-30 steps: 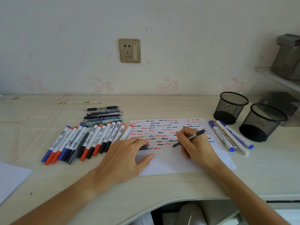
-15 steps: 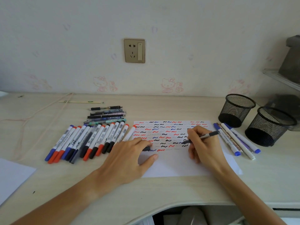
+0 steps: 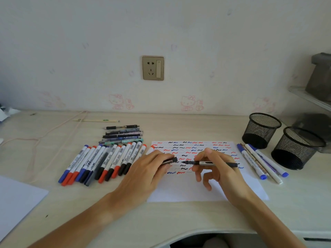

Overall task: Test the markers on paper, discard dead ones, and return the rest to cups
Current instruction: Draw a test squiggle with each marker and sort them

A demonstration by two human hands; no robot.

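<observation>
Pale desk [image 3: 179, 222], right hand [image 3: 220, 169] gripping black pen [image 3: 211, 163], left hand [image 3: 150, 170] pinching its cap [image 3: 171, 160] alongside

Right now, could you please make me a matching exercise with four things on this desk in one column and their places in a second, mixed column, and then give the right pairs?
Things:
1. black pen
2. pen cap
3. mesh cups
4. red, blue and black markers

Places:
A. lying in a row on the desk, left of the test paper
B. standing empty at the far right of the desk
C. held in the right hand, above the paper
D. held in the left hand

Pairs: 1-C, 2-D, 3-B, 4-A
</observation>
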